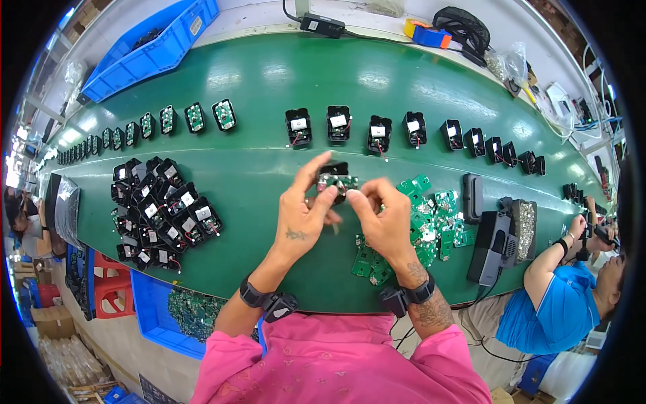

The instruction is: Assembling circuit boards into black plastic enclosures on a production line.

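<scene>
My left hand (pixel 301 212) is closed around a small black plastic housing (pixel 334 168), held above the middle of the green table. A green circuit board (pixel 338 181) lies at the housing's near face, under my left thumb. My right hand (pixel 385 210) is closed, its thumb and forefinger pinched at the board's right edge; what sits between those fingertips is too small to make out. Close to my right hand spreads a heap of loose green circuit boards (pixel 422 225). Left of my left hand is a pile of black housings (pixel 155 209) with white parts and red wires.
Along the green table (pixel 296 74) runs a row of housings, with boards showing at left (pixel 224 115) and white parts at right (pixel 338 124). A blue bin (pixel 145 50) stands far left. A black device (pixel 490 249) stands right, beyond it a co-worker in blue (pixel 555 306).
</scene>
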Available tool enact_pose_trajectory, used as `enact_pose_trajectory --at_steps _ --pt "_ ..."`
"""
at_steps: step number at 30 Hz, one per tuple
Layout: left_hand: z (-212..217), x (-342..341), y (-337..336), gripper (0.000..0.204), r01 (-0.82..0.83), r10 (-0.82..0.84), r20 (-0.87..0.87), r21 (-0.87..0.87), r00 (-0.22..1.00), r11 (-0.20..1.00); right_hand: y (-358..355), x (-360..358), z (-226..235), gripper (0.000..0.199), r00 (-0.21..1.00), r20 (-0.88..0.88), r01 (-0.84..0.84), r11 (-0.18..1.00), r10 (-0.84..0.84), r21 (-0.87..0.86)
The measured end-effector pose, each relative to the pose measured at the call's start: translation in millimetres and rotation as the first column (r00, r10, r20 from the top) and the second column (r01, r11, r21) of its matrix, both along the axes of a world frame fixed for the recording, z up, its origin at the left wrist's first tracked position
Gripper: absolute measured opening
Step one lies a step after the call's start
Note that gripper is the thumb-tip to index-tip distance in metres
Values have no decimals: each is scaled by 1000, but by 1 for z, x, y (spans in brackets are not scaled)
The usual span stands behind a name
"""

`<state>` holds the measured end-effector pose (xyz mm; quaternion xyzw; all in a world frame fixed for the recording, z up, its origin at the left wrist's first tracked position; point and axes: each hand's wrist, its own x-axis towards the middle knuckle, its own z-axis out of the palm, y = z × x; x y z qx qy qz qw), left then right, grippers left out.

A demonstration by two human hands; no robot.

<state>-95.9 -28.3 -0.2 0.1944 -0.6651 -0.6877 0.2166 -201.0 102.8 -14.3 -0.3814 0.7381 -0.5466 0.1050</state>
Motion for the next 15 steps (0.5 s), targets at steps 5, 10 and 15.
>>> enact_pose_trajectory --at_steps 5,10,15 --pt "-5 -1 -8 56 137 -123 -81 192 989 972 1 -12 -8 15 741 636 -141 976 216 -167" --pt "-10 0 -6 60 106 -102 50 -77 994 991 1 -7 -2 15 847 526 2 989 77 -147" --pt "-3 2 0 61 86 -89 26 79 996 993 -5 -3 -11 11 949 294 -41 971 112 -237"
